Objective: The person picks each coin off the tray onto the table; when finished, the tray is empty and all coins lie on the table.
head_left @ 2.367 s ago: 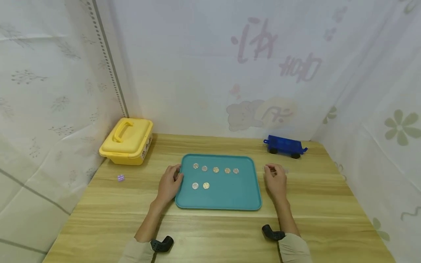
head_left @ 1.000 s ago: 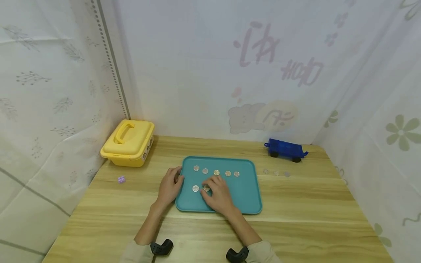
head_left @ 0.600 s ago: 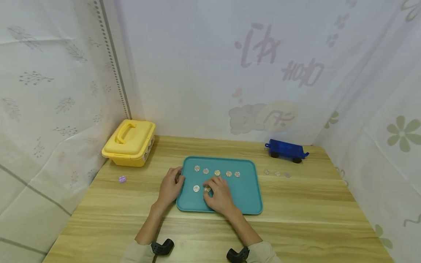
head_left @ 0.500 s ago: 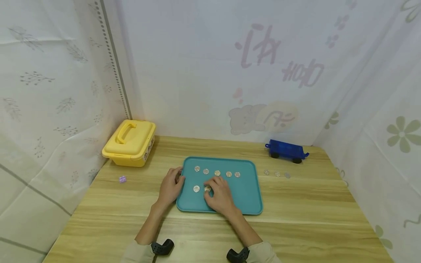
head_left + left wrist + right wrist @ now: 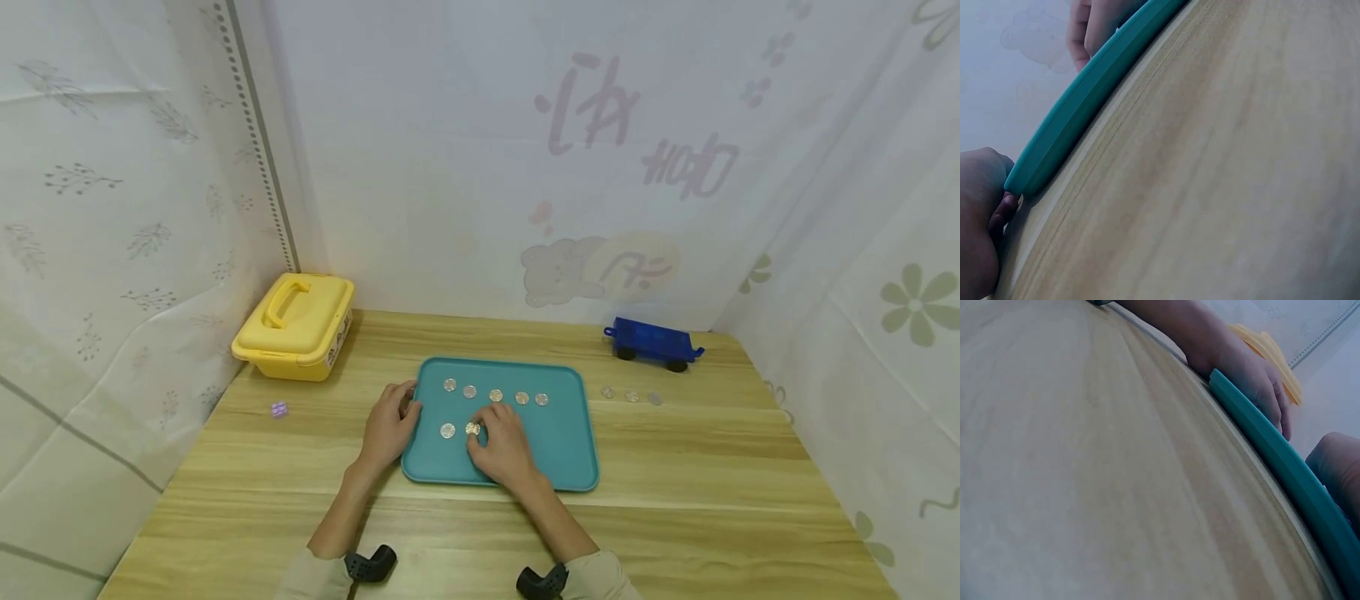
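In the head view, a teal tray (image 5: 558, 450) lies on the table with several coins in a back row, among them a gold-toned coin (image 5: 496, 396). In front of that row are a silver coin (image 5: 447, 431) and a shiny golden coin (image 5: 472, 428). My right hand (image 5: 504, 446) reaches over the tray, thumb and forefinger pinching the golden coin at its right side. Whatever is under the palm is hidden. My left hand (image 5: 386, 425) holds the tray's left rim; the left wrist view shows the tray's side wall (image 5: 1079, 115) beside its curled fingers.
A yellow lidded box (image 5: 296, 325) stands at the back left, a small purple block (image 5: 279, 409) in front of it. At the back right sits a blue toy wagon (image 5: 652, 342). Three coins (image 5: 632, 396) lie on the table right of the tray.
My right hand has moved left from the table coins to over the tray. In the last half second the golden coin shifts slightly and looks brighter. My left hand stays at the rim.
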The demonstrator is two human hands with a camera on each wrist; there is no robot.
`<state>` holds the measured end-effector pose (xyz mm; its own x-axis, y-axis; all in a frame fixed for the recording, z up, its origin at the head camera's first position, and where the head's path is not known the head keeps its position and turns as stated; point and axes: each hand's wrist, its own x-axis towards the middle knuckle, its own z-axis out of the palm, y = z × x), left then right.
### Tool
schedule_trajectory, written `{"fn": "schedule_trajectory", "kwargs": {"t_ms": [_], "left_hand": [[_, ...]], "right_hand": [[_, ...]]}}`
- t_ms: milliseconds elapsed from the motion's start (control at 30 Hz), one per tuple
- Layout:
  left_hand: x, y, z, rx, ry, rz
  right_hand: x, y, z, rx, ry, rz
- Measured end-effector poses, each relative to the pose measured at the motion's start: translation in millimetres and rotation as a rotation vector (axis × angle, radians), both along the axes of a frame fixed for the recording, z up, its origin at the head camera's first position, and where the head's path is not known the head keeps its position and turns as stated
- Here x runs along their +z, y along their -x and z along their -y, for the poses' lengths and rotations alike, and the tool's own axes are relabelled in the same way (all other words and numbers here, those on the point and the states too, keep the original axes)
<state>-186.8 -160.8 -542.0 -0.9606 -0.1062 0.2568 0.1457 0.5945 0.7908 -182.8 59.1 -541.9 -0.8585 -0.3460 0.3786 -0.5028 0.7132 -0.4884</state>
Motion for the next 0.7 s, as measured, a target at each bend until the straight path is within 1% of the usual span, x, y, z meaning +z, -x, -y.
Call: {"fn": "schedule_trajectory", "kwargs": {"t_ms": [100,167,400,533,700], "left_hand": [[-0.3,0.2,0.3,0.001,-0.001,0.002],[-0.5,0.1,0.5,0.001,-0.003,0.005],[-1.4,-0.1,0.6,0.001,-0.004,0.004],[-2.0,0.3,0.3,0.005,0.0,0.001],[-2.2,0.5,0.0,0.009,0.001,0.0]], "right_hand": [[1.3,0.4,-0.2,-0.005,0.012,0.047],[2.1,0.4,-0.3,-0.001,0.021,0.055],[0.5,0.1,-0.3,0.068,-0.002,-0.014],[-0.1,-0.9,-0.5,0.076,0.001,-0.029],[0.3,-1.6,-0.4,0.076,-0.005,-0.019]]}}
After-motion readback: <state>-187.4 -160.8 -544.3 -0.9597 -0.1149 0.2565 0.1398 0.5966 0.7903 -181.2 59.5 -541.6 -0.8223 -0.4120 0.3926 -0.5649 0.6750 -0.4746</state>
